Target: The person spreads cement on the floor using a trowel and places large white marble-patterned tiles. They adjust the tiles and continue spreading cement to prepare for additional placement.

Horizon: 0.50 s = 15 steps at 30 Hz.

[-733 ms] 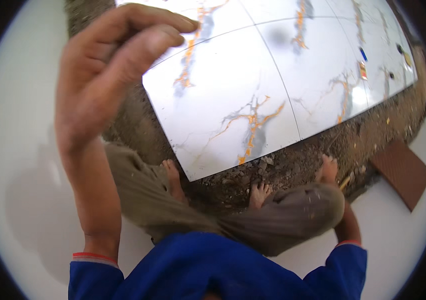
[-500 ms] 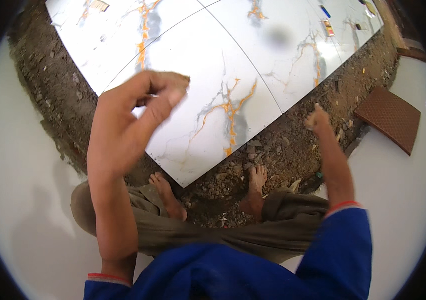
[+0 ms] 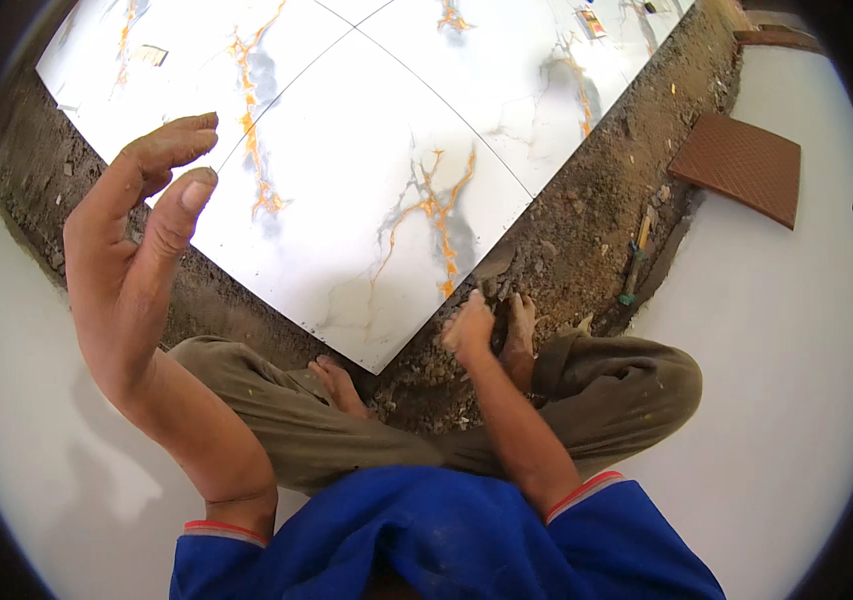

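My left hand is raised over the left part of the marble-patterned white tiles, fingers curved, thumb apart, holding nothing I can see. My right hand is low beside the near tile edge, fingers curled against the dark soil and rubble; what is in them, if anything, I cannot make out. My bare feet are on the soil at either side of the tiles' near corner.
A brown square textured tile lies at right on pale smooth flooring. A thin stick with a green end lies in the rubble. Small packets lie on the white tiles. Wooden pieces sit at the back right.
My right hand has moved leftward and down, to beside the tile corner. My left hand has shifted left, still raised. The whole view has shifted, showing more soil on the left.
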{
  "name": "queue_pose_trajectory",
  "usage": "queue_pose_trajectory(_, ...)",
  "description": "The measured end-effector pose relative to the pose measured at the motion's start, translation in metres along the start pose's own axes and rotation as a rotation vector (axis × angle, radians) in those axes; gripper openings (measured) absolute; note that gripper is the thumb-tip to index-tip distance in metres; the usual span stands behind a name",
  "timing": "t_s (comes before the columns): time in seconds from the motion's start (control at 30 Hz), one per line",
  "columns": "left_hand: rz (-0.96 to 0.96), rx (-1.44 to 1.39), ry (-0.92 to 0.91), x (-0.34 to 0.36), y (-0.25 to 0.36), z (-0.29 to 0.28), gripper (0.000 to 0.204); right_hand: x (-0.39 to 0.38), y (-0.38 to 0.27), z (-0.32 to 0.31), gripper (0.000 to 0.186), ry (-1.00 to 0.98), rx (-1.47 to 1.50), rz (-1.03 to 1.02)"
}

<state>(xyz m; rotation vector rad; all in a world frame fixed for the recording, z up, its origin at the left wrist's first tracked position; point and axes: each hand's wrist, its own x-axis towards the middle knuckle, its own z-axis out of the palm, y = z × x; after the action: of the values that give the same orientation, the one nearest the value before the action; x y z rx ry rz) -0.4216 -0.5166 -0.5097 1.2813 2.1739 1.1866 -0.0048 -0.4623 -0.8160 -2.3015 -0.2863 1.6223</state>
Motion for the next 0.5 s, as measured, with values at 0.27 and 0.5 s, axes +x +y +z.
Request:
queue_pose_trajectory(0.27,-0.050,-0.070,-0.124,0.024,-0.007,0.004,0.044,-0.008,0.033,-0.031,0.052,0.242,-0.581,-0.396)
queue_pose_trajectory(0.5,-0.030,0.048,-0.195,0.033,-0.018,0.015,0.048,-0.009,0.019,0.011,0.043,0.069,-0.187,-0.306)
